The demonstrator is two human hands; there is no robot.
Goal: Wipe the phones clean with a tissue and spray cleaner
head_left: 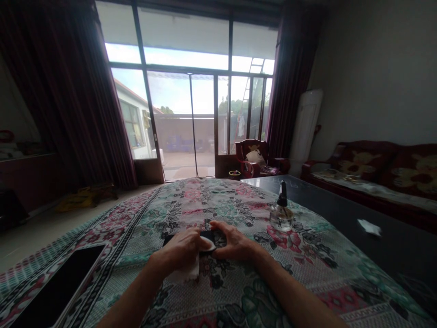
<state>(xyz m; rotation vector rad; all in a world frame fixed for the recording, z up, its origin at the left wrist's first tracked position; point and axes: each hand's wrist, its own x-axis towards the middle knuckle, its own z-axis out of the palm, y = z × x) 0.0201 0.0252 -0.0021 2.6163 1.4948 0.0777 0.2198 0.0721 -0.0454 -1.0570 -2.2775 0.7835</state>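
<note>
A small flat black device, like a phone, lies on the floral cloth in front of me. My left hand is closed on a white wipe and presses it against the device's top. On the device's right end rests my right hand, its fingers curled over the edge and gripping it in place. Most of the black device is hidden under both hands.
A clear spray bottle with a black nozzle stands to the right on the cloth. At lower left lies a dark tablet. A crumpled white scrap sits on the dark glass table. Behind are a sofa and glass doors.
</note>
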